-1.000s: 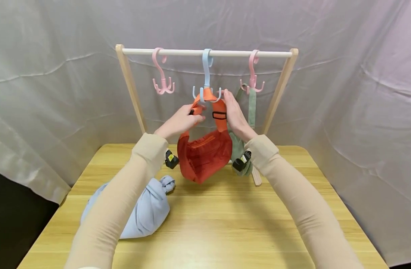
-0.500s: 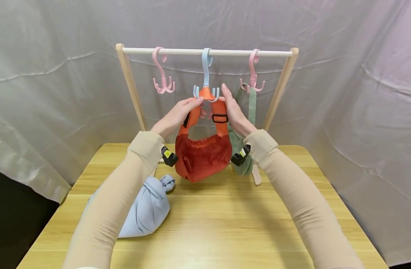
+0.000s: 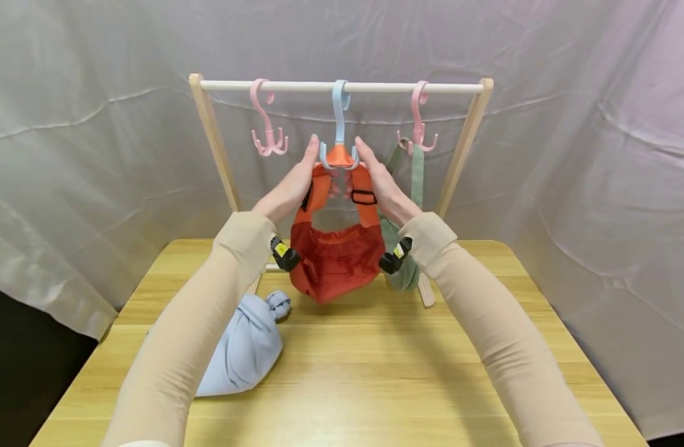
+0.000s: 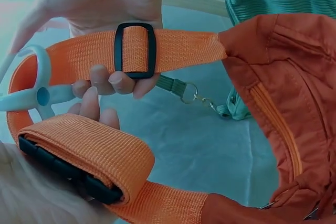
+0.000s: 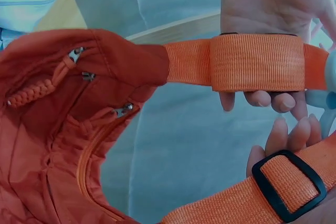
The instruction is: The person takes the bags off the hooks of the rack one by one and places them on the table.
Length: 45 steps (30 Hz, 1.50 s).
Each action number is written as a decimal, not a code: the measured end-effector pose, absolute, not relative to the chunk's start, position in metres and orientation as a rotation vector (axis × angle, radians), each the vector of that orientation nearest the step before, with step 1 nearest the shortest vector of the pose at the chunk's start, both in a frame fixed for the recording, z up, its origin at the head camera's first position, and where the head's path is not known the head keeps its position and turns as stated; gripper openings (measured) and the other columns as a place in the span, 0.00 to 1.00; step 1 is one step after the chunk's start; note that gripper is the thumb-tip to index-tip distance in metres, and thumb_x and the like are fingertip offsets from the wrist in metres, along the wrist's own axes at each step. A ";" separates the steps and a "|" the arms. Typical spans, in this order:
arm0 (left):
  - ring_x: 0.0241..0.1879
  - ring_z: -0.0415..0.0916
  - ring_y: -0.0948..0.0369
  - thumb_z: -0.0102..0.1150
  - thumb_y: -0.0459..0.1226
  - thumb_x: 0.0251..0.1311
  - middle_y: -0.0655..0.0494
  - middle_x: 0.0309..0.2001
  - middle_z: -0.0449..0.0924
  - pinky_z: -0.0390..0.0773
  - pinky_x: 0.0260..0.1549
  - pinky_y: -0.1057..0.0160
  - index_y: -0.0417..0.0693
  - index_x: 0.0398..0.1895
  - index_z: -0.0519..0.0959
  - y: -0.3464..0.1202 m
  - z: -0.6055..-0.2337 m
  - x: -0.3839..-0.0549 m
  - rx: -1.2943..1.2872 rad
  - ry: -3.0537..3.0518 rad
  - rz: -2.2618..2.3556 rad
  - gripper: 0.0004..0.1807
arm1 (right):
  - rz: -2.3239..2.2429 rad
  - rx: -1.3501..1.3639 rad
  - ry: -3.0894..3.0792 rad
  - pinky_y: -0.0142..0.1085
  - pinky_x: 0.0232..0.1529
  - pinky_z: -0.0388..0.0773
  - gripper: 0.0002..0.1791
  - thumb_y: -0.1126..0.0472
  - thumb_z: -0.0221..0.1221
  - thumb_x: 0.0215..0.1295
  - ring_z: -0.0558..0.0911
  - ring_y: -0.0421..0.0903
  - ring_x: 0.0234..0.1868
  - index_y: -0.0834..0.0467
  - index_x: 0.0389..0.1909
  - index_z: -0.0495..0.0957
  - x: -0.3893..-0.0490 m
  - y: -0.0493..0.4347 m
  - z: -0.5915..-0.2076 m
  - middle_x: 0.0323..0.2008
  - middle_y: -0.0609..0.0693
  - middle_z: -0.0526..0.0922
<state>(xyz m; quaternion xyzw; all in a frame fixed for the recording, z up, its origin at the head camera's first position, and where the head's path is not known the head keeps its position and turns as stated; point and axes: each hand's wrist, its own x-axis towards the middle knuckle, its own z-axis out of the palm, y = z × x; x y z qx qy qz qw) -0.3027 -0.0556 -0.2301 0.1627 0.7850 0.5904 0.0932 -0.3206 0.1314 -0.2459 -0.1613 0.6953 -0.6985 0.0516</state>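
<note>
A red sling bag [image 3: 338, 264] with an orange strap [image 3: 320, 191] hangs from the light blue hook hanger [image 3: 339, 118] in the head view. The top of the strap passes between the hanger's prongs. My left hand [image 3: 293, 188] holds the left side of the strap, its fingers curled behind and its thumb pointing up. Opposite it, my right hand [image 3: 383, 186] holds the right side by the black slider [image 4: 135, 51], thumb also raised. In the right wrist view, left fingertips show under the folded strap bundle [image 5: 257, 64]. The bag's zipper [image 4: 275, 127] faces inward.
A white rail [image 3: 375, 87] on wooden posts carries two pink hook hangers [image 3: 269, 121]. A green bag [image 3: 400, 248] hangs at the right one. A knotted light blue bag [image 3: 243, 347] lies on the wooden table [image 3: 375, 372] at front left, beneath my left arm.
Both hands have come to matching places on the two strap sides, with thumbs up beside the hanger. The blue hanger's prongs have turned, and the bag now hangs more squarely.
</note>
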 end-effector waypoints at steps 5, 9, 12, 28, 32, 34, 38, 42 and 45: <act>0.42 0.81 0.57 0.16 0.72 0.68 0.52 0.41 0.84 0.77 0.54 0.58 0.44 0.56 0.78 -0.056 -0.228 -0.303 0.454 2.362 1.728 0.50 | -2.108 -0.447 2.207 0.37 0.32 0.79 0.32 0.33 0.45 0.72 0.74 0.45 0.22 0.55 0.22 0.75 -0.318 0.128 -0.244 0.18 0.46 0.73; 0.39 0.81 0.58 0.18 0.72 0.68 0.52 0.36 0.84 0.77 0.51 0.59 0.42 0.55 0.78 -0.058 -0.226 -0.305 0.435 2.385 1.700 0.50 | -2.103 -0.406 2.229 0.36 0.29 0.77 0.34 0.31 0.47 0.70 0.71 0.46 0.19 0.56 0.20 0.73 -0.316 0.129 -0.243 0.16 0.47 0.68; 0.35 0.79 0.61 0.20 0.75 0.66 0.54 0.34 0.82 0.76 0.47 0.61 0.45 0.49 0.80 -0.059 -0.224 -0.306 0.413 2.429 1.649 0.50 | -2.072 -0.389 2.286 0.37 0.30 0.76 0.36 0.29 0.47 0.69 0.71 0.46 0.18 0.56 0.18 0.71 -0.317 0.132 -0.243 0.15 0.46 0.66; 0.23 0.69 0.62 0.37 0.72 0.67 0.59 0.20 0.73 0.70 0.34 0.63 0.47 0.27 0.75 -0.067 -0.211 -0.307 0.437 2.517 1.622 0.39 | -2.148 -0.459 2.250 0.38 0.32 0.82 0.25 0.43 0.53 0.71 0.70 0.43 0.18 0.56 0.19 0.73 -0.316 0.136 -0.236 0.15 0.46 0.68; 0.21 0.65 0.62 0.42 0.72 0.64 0.59 0.20 0.71 0.66 0.26 0.64 0.47 0.26 0.74 -0.070 -0.205 -0.308 0.418 2.513 1.604 0.38 | -2.186 -0.471 2.197 0.36 0.31 0.80 0.21 0.48 0.53 0.71 0.70 0.43 0.17 0.57 0.21 0.74 -0.318 0.135 -0.232 0.13 0.46 0.66; 0.20 0.64 0.62 0.44 0.72 0.63 0.60 0.20 0.71 0.64 0.23 0.64 0.48 0.25 0.74 -0.072 -0.202 -0.309 0.406 2.514 1.599 0.37 | -2.201 -0.476 2.163 0.35 0.31 0.79 0.19 0.50 0.52 0.71 0.69 0.42 0.17 0.57 0.22 0.74 -0.319 0.135 -0.230 0.13 0.45 0.65; 0.19 0.63 0.63 0.50 0.72 0.61 0.61 0.19 0.70 0.65 0.23 0.64 0.48 0.23 0.73 -0.074 -0.197 -0.310 0.394 2.535 1.590 0.36 | -2.220 -0.477 2.135 0.34 0.30 0.79 0.17 0.55 0.50 0.69 0.69 0.42 0.17 0.57 0.22 0.74 -0.320 0.134 -0.226 0.12 0.45 0.65; 0.20 0.63 0.63 0.54 0.70 0.60 0.62 0.19 0.69 0.65 0.25 0.63 0.49 0.22 0.73 -0.076 -0.194 -0.311 0.400 2.559 1.585 0.34 | -2.235 -0.475 2.118 0.33 0.29 0.80 0.15 0.58 0.49 0.65 0.69 0.42 0.16 0.57 0.20 0.74 -0.321 0.134 -0.222 0.12 0.45 0.66; 0.20 0.62 0.64 0.56 0.69 0.60 0.62 0.20 0.70 0.63 0.26 0.64 0.50 0.22 0.74 -0.076 -0.192 -0.312 0.402 2.573 1.584 0.32 | -2.230 -0.483 2.119 0.33 0.29 0.80 0.14 0.59 0.49 0.63 0.69 0.42 0.17 0.57 0.19 0.74 -0.323 0.134 -0.221 0.13 0.45 0.66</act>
